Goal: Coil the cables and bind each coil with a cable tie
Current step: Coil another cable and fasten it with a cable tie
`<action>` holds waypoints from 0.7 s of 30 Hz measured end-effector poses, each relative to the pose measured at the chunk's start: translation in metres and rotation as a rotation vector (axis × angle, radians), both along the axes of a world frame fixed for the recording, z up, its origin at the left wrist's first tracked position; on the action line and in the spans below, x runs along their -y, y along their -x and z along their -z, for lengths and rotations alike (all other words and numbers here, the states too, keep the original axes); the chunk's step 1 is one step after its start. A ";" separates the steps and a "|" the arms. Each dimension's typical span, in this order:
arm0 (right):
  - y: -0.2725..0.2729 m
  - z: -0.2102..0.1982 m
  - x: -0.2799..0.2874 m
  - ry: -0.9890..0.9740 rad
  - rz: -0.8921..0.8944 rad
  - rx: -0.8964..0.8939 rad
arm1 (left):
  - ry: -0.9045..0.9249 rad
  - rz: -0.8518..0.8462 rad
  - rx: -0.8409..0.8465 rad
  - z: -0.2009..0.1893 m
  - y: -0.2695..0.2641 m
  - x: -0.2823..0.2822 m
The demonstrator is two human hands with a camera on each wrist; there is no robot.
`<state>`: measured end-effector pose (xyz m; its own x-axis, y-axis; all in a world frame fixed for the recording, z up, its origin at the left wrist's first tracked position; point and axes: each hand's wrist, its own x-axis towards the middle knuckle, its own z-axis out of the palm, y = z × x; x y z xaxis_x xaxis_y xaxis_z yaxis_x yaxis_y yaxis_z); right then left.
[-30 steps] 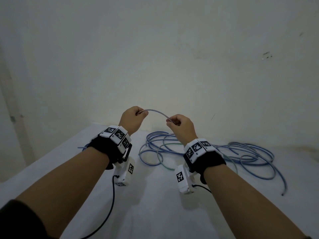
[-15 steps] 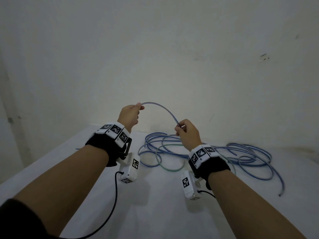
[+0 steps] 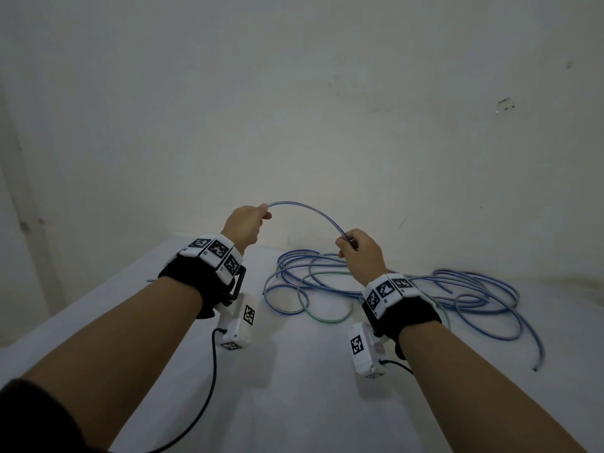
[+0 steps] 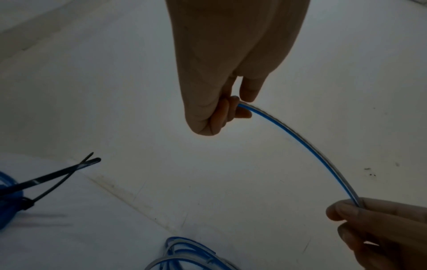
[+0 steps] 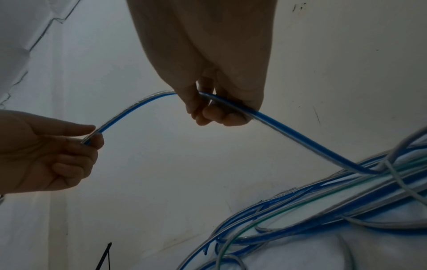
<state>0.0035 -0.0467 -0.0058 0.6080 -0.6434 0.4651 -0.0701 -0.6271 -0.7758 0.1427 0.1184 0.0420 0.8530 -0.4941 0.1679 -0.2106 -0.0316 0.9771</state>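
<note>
Pale wall (image 3: pixel 294 93) rises behind a white worktop (image 3: pixel 310 387) where a loose heap of blue cables (image 3: pixel 457 289) lies against the wall's foot. Above the heap, the left hand (image 3: pixel 243 225) pinches the free end of one blue cable (image 3: pixel 310 210), its grip closed on it, and the right hand (image 3: pixel 361 253) grips the same cable further along, so it arches between them. Left of the heap, black cable ties (image 4: pixel 50 179) jut from a bound blue coil (image 4: pixel 9 204).
</note>
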 end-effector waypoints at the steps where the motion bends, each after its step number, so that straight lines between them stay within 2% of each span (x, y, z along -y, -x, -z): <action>1: 0.000 0.000 -0.001 0.002 -0.002 -0.007 | 0.008 0.002 0.021 0.000 0.000 -0.001; 6: -0.003 -0.005 -0.005 0.010 0.003 -0.023 | 0.033 -0.023 0.140 -0.003 0.001 0.000; 10: -0.001 -0.007 -0.004 0.011 -0.019 -0.078 | 0.053 -0.049 0.129 -0.005 -0.002 0.001; 14: 0.005 -0.001 0.004 -0.080 -0.048 -0.211 | 0.083 -0.080 0.096 -0.009 -0.005 -0.003; 16: 0.010 0.000 0.009 -0.104 -0.018 -0.185 | 0.077 -0.054 0.080 -0.010 -0.005 -0.003; 21: 0.015 -0.009 0.011 0.018 0.020 -0.062 | 0.042 -0.033 0.076 -0.009 -0.002 -0.001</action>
<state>-0.0120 -0.0575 0.0027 0.6236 -0.6472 0.4385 -0.1305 -0.6392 -0.7579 0.1449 0.1198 0.0509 0.8528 -0.4572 0.2525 -0.2836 0.0005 0.9589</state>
